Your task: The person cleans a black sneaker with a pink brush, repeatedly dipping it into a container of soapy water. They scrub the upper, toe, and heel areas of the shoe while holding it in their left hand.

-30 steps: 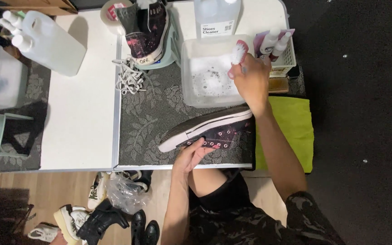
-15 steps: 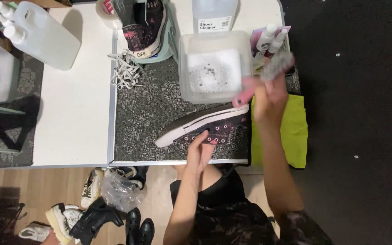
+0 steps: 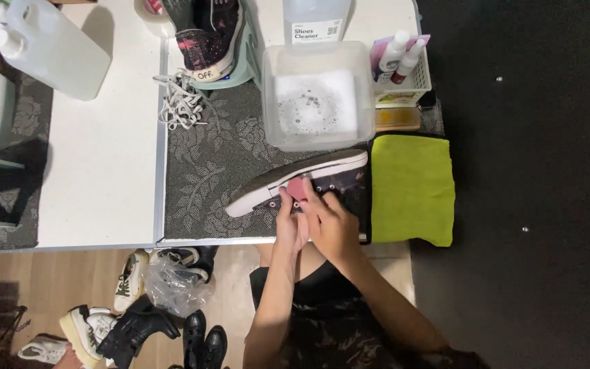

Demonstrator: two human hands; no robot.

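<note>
1. A patterned grey mat (image 3: 206, 164) covers the white table (image 3: 104, 171).
2. A clear tub (image 3: 317, 96) of foamy water stands behind a dark sneaker (image 3: 308, 181), lying sideways at the mat's near edge.
3. The left hand (image 3: 288, 222) steadies the sneaker, fingers curled on it.
4. The right hand (image 3: 332, 222) pinches a small pink sponge (image 3: 297, 188) against the shoe.

left hand (image 3: 288, 225) steadies dark sneaker (image 3: 302, 181) | right hand (image 3: 332, 225) presses pink sponge (image 3: 298, 188) on it

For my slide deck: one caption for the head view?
Both hands, left hand and right hand, press a pink sponge on a dark sneaker beside a tub of suds.
</note>
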